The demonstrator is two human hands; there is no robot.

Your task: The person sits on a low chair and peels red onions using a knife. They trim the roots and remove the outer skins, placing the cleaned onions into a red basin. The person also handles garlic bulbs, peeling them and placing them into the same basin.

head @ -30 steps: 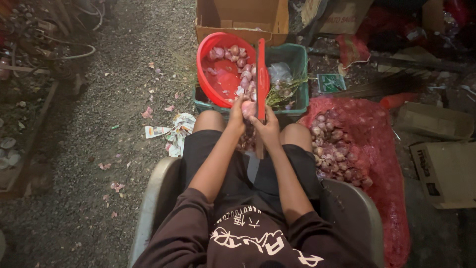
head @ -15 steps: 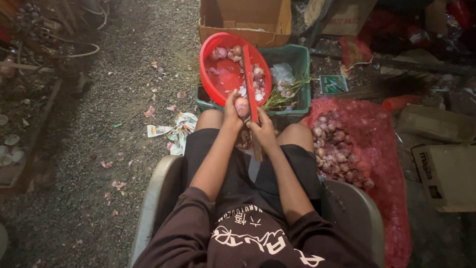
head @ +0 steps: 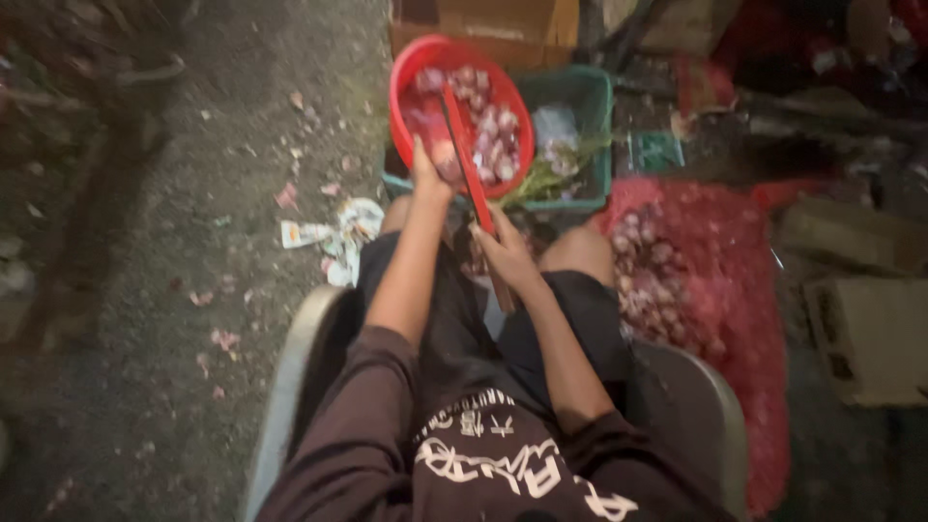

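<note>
I sit on a chair with my knees apart. My left hand (head: 428, 179) reaches forward over the near rim of a red basin (head: 411, 82) that holds several peeled purple shallots (head: 488, 130). A pale shallot (head: 445, 155) sits in its fingertips, blurred. My right hand (head: 503, 256) rests between my knees, closed on a long red knife-like tool (head: 464, 155) that points up across the basin.
A green crate (head: 580, 106) with green stalks stands under and beside the basin. A red mesh sack (head: 696, 280) of unpeeled shallots lies to my right. Cardboard boxes (head: 870, 329) stand at the right and back. Skins and paper scraps (head: 329, 232) litter the gravel at left.
My left hand has moved from beside the right hand forward to the basin, carrying the shallot. The right hand has stayed with the red tool. The view has shifted slightly.
</note>
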